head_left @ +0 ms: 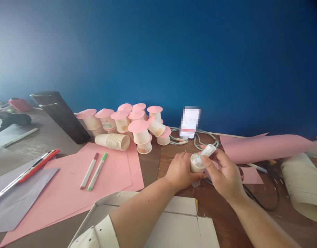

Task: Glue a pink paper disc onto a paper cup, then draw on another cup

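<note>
Your left hand [180,170] sits to the right of the pile of capped cups [137,125] and nearer to you, its fingers [185,159] curled around a small paper cup [196,166] held just above the desk [150,165], mouth tilted toward your other hand. Your right hand [225,175] is farther right of the pile again. Its fingers [212,159] pinch a white tube [207,151], and the tube's lower tip rests at the cup's rim.

The pile is a cluster of upturned cups with pink paper discs on top, standing against the blue wall. Just in front of it a stack of plain cups [113,141] lies on its side. A large pink sheet [109,175] spreads nearer to you from the pile, with two markers [93,171] lying side by side on it. Left of the pile stands a black flask [61,117], tilted in this view. Farther left and nearer to you lies a red-handled knife [31,168]. Right of the pile grey cables [199,139] are coiled, and beyond them lies a rolled pink sheet [264,146].
</note>
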Motion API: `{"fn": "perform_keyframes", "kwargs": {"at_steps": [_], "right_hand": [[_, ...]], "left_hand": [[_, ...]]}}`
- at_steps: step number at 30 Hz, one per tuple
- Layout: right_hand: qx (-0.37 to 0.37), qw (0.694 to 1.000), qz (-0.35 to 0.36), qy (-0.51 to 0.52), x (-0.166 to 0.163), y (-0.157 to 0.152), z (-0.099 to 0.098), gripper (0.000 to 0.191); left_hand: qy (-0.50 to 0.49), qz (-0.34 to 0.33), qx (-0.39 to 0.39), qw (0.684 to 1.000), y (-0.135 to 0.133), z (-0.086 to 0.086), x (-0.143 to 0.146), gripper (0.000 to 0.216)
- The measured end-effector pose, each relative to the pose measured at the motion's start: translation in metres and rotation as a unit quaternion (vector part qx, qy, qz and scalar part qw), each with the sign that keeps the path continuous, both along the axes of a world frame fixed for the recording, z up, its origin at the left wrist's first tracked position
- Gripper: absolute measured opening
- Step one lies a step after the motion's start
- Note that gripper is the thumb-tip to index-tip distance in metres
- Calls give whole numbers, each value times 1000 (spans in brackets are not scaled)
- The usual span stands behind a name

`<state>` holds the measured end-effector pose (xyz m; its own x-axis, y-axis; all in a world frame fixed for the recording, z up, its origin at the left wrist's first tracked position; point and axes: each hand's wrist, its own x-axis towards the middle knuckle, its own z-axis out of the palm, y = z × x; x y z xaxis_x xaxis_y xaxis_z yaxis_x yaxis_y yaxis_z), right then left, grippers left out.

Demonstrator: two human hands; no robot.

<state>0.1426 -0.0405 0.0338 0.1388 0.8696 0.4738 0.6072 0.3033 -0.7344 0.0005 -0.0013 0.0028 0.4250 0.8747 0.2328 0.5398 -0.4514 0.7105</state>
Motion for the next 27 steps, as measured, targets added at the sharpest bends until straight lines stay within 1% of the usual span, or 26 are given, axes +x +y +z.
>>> {"fn": "perform_keyframes", "kwargs": {"at_steps": [5,8,12,17,23,25,27], "right_hand": [[41,998,-21,-37,-2,-2,2,36],[56,997,-21,-53,-3,-3,2,35],[50,996,-15,-78,-4,-2,1,35],[29,995,-35,-92,-4,1,0,37],[-21,993,-102,-64,-3,5,1,41],[-38,993,-111,-30,-3,6,2,42],[-51,993,-102,26,-2,7,4,43]], "left_hand": [[1,-2,2,1000,0,-1,0,51],[-1,-3,1,1000,0,-2,0,51],[0,-7,4,1000,1,-2,0,49],[1,-5,5,1000,0,-1,1,47],[11,-2,7,1000,0,0,0,52],[14,-1,6,1000,1,1,0,54],[11,0,8,1000,1,1,0,56]]}}
